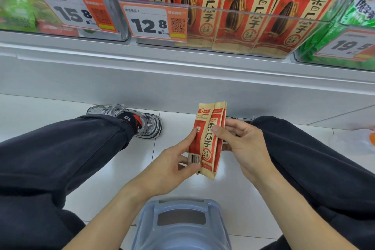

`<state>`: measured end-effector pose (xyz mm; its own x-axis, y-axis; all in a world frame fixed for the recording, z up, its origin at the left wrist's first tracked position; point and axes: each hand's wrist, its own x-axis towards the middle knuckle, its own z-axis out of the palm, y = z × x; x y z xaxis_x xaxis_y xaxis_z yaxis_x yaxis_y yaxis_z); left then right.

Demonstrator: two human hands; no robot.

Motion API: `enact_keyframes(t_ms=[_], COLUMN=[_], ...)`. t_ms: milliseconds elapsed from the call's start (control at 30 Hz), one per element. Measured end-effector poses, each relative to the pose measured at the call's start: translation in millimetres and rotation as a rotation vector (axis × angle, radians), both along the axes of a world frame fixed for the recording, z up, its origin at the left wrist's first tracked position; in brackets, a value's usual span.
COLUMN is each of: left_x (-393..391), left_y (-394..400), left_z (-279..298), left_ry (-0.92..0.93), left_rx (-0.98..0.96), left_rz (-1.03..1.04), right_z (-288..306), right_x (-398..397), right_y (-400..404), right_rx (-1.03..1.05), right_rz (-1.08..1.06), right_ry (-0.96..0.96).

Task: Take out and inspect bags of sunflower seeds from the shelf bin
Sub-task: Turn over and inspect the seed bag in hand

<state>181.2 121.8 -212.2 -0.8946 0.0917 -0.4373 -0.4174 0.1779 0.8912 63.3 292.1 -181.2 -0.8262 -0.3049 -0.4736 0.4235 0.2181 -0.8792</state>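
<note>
Hands [168, 166] and [246, 146] pinch the seed bags [208, 140] as I should fan them apart, keeping barcode visible

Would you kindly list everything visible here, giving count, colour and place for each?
held bags: apparently two, red and tan, gripped together between both hands above the floor
shelved bags: at least four, red and tan, upright in the clear shelf bin
price tags: three, orange and white, on the bin fronts, reading 15.8, 12.8 and 19.5
green packs: number unclear, in the bins at far left and far right
shelf: one, pale grey, below the bins
stool: one, grey-blue, bottom centre on the white floor
shoe: one plainly seen, grey, on the floor
trouser legs: two, dark, either side
left hand: grips the bags' left edge
right hand: grips their right side
</note>
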Motion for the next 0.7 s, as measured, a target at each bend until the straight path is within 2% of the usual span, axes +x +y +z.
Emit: enact_keyframes(t_ms=[233,400,500,633,700], left_x=[-0.5,0.4,-0.6,-2.4,-2.4], left_y=[12.6,10.1,6.6,-0.3,-5.4], left_z=[5.6,0.7,5.7,22.5,31.1], left_ry=[-0.010,0.031,0.085,0.069,0.077], left_rx=[0.049,-0.112,-0.141,0.002,0.039], left_rz=[0.129,0.136,0.174,0.261,0.263], right_z=[1.9,5.4,3.4,5.5,13.5], right_x=[10.0,15.4,16.1,9.9,5.1], right_y=[-6.8,-11.8,-10.4,-6.1,-3.5], right_rx=[-0.007,-0.025,-0.058,0.000,-0.046], right_rz=[0.033,0.186,0.244,0.215,0.194], right_ry=[0.005,0.004,-0.031,0.035,0.054])
